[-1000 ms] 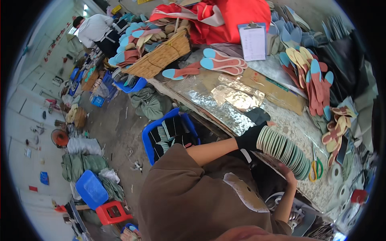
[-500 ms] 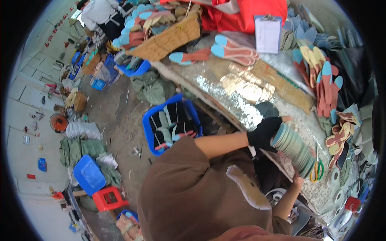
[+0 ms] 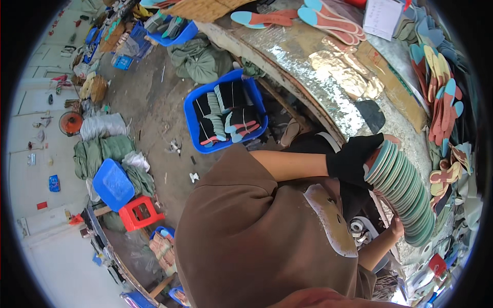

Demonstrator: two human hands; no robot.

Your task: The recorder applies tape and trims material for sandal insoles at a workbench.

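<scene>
A long stack of pale green, thin insoles [image 3: 402, 190] spans between my two hands over the workbench. My left hand [image 3: 359, 158], in a black glove with bare fingertips, grips the upper end of the stack; its thumb lies along the end insole. My right hand [image 3: 395, 228] is bare and holds the lower end from the side; part of its fingers is hidden by the stack. The insoles stand on edge, pressed face to face in a curved row.
The workbench [image 3: 328, 90] carries loose red and blue insoles [image 3: 331, 23], a dark flat piece [image 3: 371, 116] and a paper sheet [image 3: 382, 19]. On the floor stand a blue basket [image 3: 191, 123] of tied insole bundles, a red stool [image 3: 138, 213] and a blue tub [image 3: 114, 184].
The view has shifted, and the stack looks larger and nearer, held between both hands. The scissors that showed beside it are now hidden.
</scene>
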